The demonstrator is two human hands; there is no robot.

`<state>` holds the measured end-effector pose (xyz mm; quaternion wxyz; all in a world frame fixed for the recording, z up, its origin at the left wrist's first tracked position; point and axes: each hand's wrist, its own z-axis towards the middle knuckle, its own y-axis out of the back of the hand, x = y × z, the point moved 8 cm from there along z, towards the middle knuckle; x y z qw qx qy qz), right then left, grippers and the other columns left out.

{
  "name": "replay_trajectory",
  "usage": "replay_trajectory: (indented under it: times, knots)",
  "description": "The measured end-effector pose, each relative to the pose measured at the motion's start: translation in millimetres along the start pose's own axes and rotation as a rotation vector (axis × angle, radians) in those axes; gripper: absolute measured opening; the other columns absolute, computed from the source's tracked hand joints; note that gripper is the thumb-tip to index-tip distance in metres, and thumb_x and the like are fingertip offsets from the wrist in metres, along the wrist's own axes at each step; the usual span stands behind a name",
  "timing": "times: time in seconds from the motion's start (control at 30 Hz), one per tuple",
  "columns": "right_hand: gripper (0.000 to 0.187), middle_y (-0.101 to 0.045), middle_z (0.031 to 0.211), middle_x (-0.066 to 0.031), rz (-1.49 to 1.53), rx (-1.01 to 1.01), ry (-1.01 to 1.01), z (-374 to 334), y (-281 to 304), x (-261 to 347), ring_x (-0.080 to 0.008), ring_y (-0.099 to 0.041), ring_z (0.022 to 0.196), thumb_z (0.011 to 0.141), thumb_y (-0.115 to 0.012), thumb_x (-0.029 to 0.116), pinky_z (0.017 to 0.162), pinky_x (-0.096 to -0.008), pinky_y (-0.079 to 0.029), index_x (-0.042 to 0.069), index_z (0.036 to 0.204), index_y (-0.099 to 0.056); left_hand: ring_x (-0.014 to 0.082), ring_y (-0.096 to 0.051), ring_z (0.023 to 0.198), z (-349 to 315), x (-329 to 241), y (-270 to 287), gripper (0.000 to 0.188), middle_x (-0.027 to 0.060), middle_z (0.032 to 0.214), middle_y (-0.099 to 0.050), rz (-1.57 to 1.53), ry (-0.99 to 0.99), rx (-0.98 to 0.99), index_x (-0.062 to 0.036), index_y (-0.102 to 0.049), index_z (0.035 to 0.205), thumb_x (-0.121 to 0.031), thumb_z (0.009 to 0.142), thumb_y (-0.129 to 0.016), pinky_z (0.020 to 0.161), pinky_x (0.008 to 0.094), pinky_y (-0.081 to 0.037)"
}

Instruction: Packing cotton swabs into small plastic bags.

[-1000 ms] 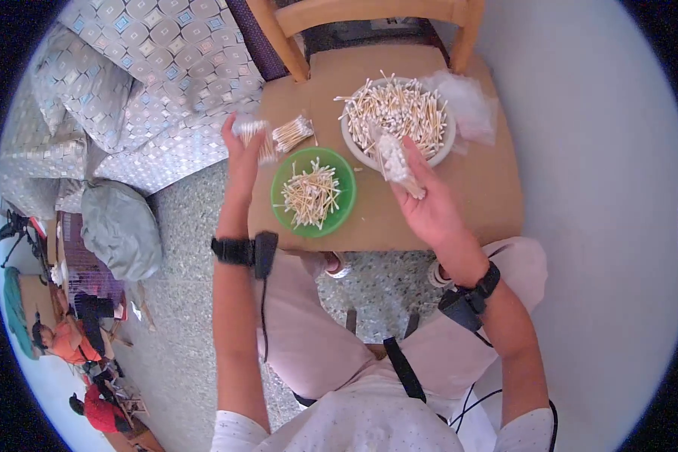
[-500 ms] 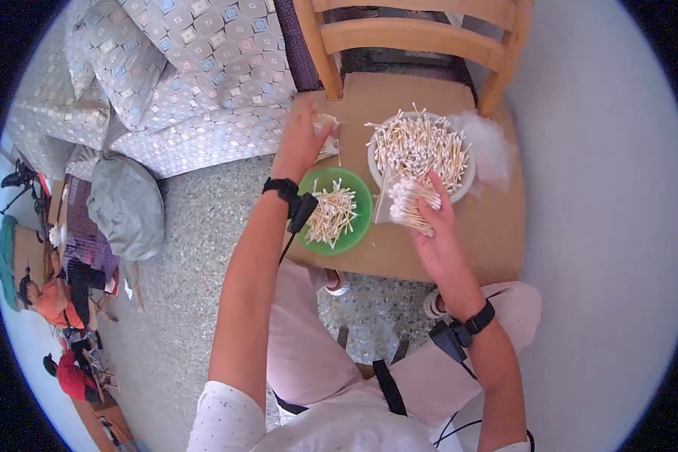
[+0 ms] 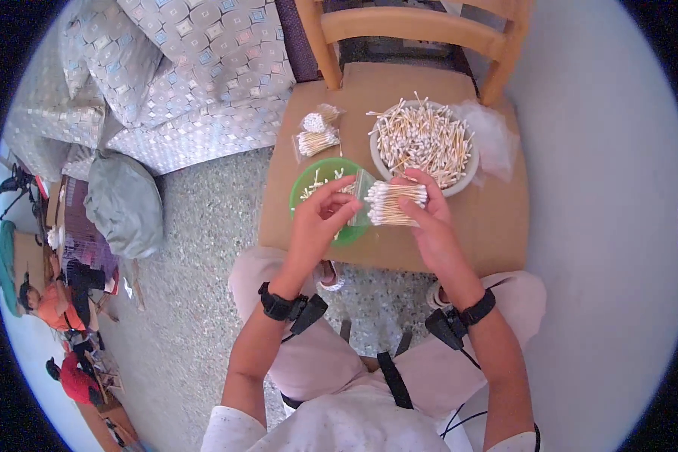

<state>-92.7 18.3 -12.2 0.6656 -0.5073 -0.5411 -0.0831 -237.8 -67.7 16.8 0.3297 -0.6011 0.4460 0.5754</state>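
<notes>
Cotton swabs with pale wooden sticks fill the scene on a small brown table [image 3: 399, 248], pushed up against a wooden chair [image 3: 418, 30]. The person sits at the near edge, knees under the tabletop, both forearms reaching in from below, each wrist wearing a black band.

The right hand [image 3: 429, 222] holds a bundle of swabs [image 3: 395, 203] lying sideways, white tips toward the left, with the fingers curled over the sticks and the thumb beneath them. The left hand [image 3: 320, 218] pinches a small clear plastic bag [image 3: 360, 200] between thumb and fingertips, right at the tips of the bundle; the bag's mouth meets the swab ends, though I cannot tell how far the swabs are inside. Both hands hover just above the table, over the right edge of a green plate [image 3: 313, 177] that carries a few loose swabs.

Just behind the right hand sits a white bowl [image 3: 459, 181], heaped high with loose swabs pointing every way. A crumpled sheet of clear plastic [image 3: 493, 135] lies beside the bowl on its right. Toward the back left of the table rest two small filled packets [image 3: 316, 132], one behind the other, both apart from the green plate.

Left of the table stands a bed with a patterned grey cover [image 3: 188, 75], and a grey-green bundle [image 3: 124, 203] sits on the speckled floor [image 3: 196, 301] near it.
</notes>
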Motion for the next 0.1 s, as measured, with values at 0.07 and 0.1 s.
replay_trajectory:
  times: [0.07,0.1]
  knots:
    - [0.048,-0.053,0.124,-0.0125,-0.091,-0.036,0.141,0.5,0.8,4.2,-0.0197,-0.051,0.112,0.086,-0.061,0.006,0.096,-0.0321,-0.043,0.007,0.129,-0.041,0.0064,-0.059,0.078,2.3,12.3,5.7,0.039,0.0047,0.093,-0.065,-0.016,0.01,0.022,-0.0059,-0.055,0.123,-0.011,0.086,-0.065,0.071,0.0205,-0.047]
    - [0.048,-0.053,0.124,-0.0125,-0.095,-0.045,0.135,-2.1,0.6,1.4,-0.0197,-0.051,0.112,0.086,-0.061,0.006,0.096,-0.0321,-0.043,0.007,0.129,-0.041,0.0061,-0.059,0.079,0.7,14.8,5.5,0.041,0.0048,0.093,-0.065,-0.017,0.034,0.041,-0.0075,-0.055,0.125,-0.011,0.086,-0.065,0.071,0.0204,-0.047]
